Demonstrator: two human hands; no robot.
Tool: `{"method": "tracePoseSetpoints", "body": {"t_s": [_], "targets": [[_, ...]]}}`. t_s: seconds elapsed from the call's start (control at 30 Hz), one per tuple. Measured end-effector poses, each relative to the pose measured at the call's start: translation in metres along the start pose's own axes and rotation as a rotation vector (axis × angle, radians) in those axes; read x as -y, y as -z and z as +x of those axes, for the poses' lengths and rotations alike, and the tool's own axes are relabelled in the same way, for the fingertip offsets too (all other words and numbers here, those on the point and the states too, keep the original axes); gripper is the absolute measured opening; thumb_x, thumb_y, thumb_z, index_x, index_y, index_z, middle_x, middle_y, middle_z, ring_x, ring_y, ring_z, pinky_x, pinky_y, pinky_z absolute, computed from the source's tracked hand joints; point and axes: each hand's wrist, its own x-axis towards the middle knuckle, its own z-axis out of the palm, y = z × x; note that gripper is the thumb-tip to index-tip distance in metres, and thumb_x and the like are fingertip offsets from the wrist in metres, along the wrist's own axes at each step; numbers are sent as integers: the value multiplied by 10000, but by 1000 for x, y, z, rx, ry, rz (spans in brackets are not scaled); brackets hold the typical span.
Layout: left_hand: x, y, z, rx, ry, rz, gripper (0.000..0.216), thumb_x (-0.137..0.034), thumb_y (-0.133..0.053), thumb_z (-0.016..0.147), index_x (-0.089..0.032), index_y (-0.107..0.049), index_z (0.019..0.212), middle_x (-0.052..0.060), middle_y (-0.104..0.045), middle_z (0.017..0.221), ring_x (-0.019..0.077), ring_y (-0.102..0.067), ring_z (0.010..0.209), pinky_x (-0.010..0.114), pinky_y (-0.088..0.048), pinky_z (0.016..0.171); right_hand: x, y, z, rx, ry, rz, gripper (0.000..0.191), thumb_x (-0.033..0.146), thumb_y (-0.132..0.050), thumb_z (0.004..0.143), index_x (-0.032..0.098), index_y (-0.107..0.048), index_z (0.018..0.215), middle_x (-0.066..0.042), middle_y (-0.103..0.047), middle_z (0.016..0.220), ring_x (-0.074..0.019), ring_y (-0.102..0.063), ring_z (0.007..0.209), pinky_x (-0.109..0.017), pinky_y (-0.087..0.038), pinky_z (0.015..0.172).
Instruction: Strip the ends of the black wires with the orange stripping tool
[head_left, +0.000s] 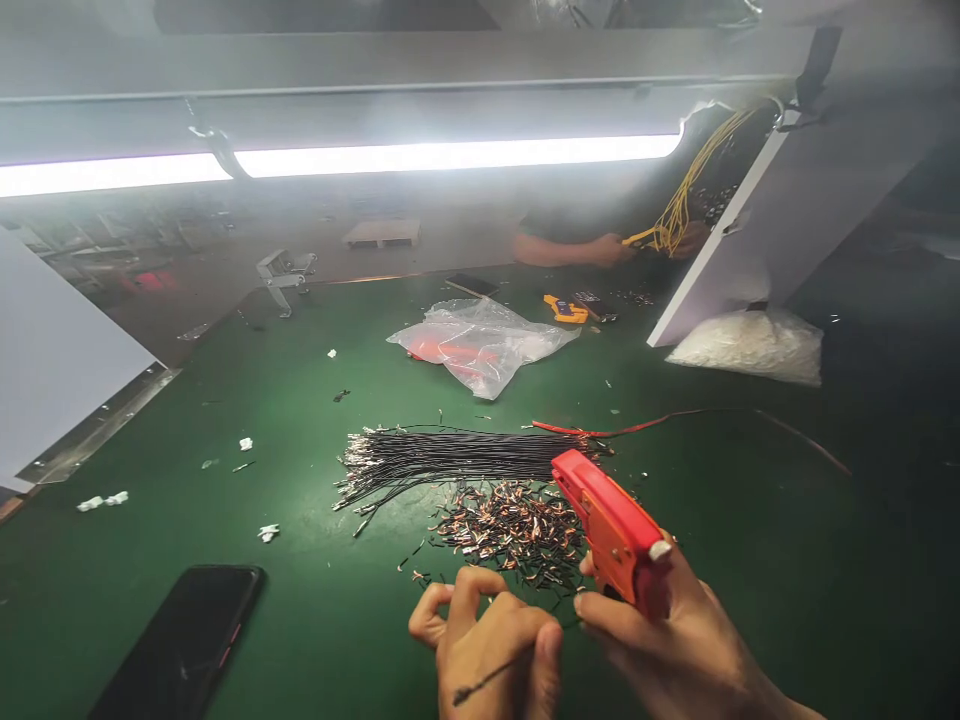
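Note:
My right hand grips an orange-red hand tool, its nose pointing up and left over the table. Close beside it, my left hand is curled and pinches a short black wire that sticks out below the fingers. Just beyond both hands lies a heap of small copper-coloured terminals and cut bits. Behind that heap a bundle of thin black wires lies sideways, their metal ends fanned out to the left. A red wire runs right from the bundle.
A black phone lies at the near left on the green table. A clear plastic bag sits mid-table, a white-filled bag at the right. Across the table another person's hands hold yellow wires. White scraps dot the left.

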Motion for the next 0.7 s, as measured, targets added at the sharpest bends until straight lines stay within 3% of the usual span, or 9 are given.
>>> {"method": "tracePoseSetpoints", "body": {"t_s": [0.1, 0.13, 0.23, 0.33, 0.43, 0.5, 0.57, 0.7], "targets": [[6, 9, 7, -11, 5, 41, 347, -282, -375, 1035, -241, -515, 720, -68, -584, 543, 179, -545, 680, 416, -226, 794, 22, 4, 1, 3, 25, 86, 335, 278, -635, 917, 440, -635, 1211, -80, -629, 1096, -293, -654, 930, -500, -570, 820], [9, 12, 9, -18, -10, 58, 335, -279, -380, 1034, -239, -505, 726, -65, -582, 550, 180, -542, 684, 415, -226, 793, 31, 6, 2, 3, 24, 120, 418, 303, -601, 942, 503, -534, 1302, -68, -622, 1135, -286, -660, 946, -497, -572, 807], [18, 20, 15, -56, -93, 94, 335, -257, -381, 1033, -226, -477, 713, -52, -572, 558, 173, -526, 680, 409, -222, 777, 58, 8, 8, 62, -188, 606, 932, 412, -685, 885, 637, 14, 1459, -60, -555, 1273, -252, -694, 786, -495, -587, 659], [29, 27, 20, -88, -205, 130, 286, -221, -417, 1014, -214, -518, 747, -40, -599, 575, 166, -535, 672, 397, -225, 754, 72, 5, 16, 87, -330, 804, 1128, 351, -767, 825, 646, 140, 1429, -54, -555, 1301, -226, -702, 754, -440, -571, 616], [37, 33, 24, -97, -336, 171, 162, -155, -490, 962, -190, -588, 838, -30, -655, 606, 165, -563, 686, 383, -237, 742, 72, 1, 21, 129, -375, 785, 1086, 305, -771, 833, 548, 63, 1485, -57, -654, 1202, -210, -701, 742, -415, -547, 661], [39, 35, 25, -120, -359, 199, 124, -141, -523, 943, -187, -611, 869, -26, -682, 615, 169, -577, 704, 389, -240, 768, 68, -2, 21, 210, -390, 728, 876, 321, -762, 844, 359, -194, 1510, -61, -736, 987, -211, -689, 761, -392, -521, 716], [38, 34, 26, -139, -371, 232, 150, -169, -518, 960, -196, -620, 853, -30, -692, 601, 168, -585, 706, 396, -237, 793, 64, -4, 20, 282, -411, 690, 628, 356, -753, 849, 218, -446, 1379, -68, -751, 845, -212, -682, 778, -375, -500, 754], [30, 24, 28, -251, -441, 246, 184, -157, -544, 955, -202, -624, 795, -69, -662, 524, 137, -575, 649, 370, -242, 764, 60, -8, 16, 247, -459, 762, 330, 354, -738, 864, 217, -623, 1141, -65, -737, 956, -227, -711, 867, -401, -516, 824]]}}
